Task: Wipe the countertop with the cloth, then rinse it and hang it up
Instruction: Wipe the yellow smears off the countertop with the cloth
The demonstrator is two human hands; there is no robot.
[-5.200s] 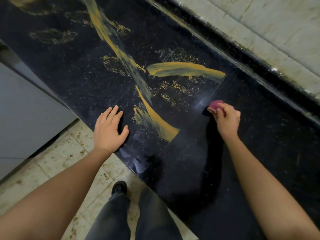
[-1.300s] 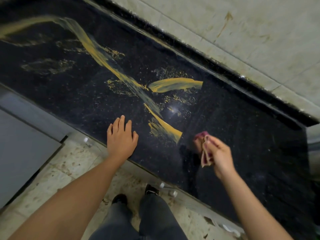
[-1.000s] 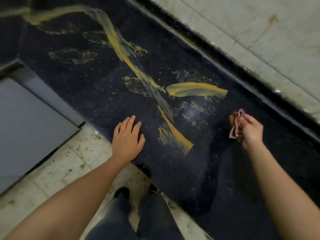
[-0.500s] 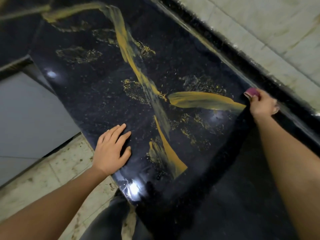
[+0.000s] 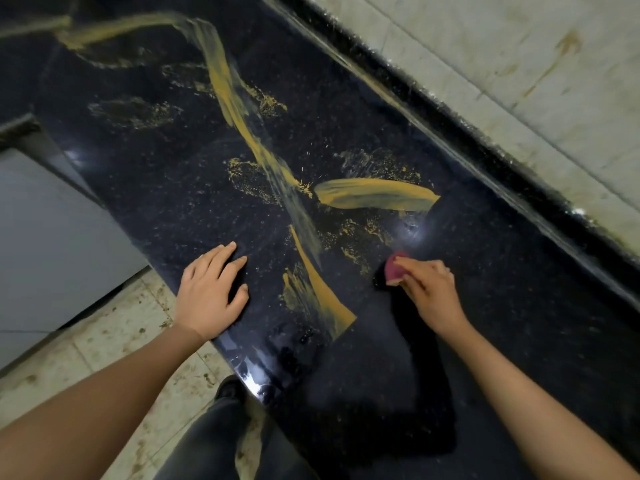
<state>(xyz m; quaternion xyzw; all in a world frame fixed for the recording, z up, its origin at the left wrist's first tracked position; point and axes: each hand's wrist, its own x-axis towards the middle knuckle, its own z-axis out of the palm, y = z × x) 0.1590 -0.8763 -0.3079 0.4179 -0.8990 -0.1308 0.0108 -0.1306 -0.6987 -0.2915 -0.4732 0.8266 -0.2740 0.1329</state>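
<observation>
Two hands on countertop (image 5: 519,271): right hand (image 5: 427,292) grips cloth (image 5: 394,266) at fingertips; left hand (image 5: 211,292) flat, open.

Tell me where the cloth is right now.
The pink cloth is bunched under the fingertips of the right hand, pressed on the dark countertop right of centre in the head view, just right of the yellow smears.

This looks like a home kitchen, well used. A long counter (image 5: 173,188) of polished black speckled stone runs from the far left to the near right, smeared with yellow-orange streaks (image 5: 375,197) like spilled sauce or spice. Along its far right edge rises a wall (image 5: 502,64) of pale, stained tiles. On the near left are a grey cabinet front (image 5: 45,244) and a grimy tiled floor (image 5: 104,344).
</observation>
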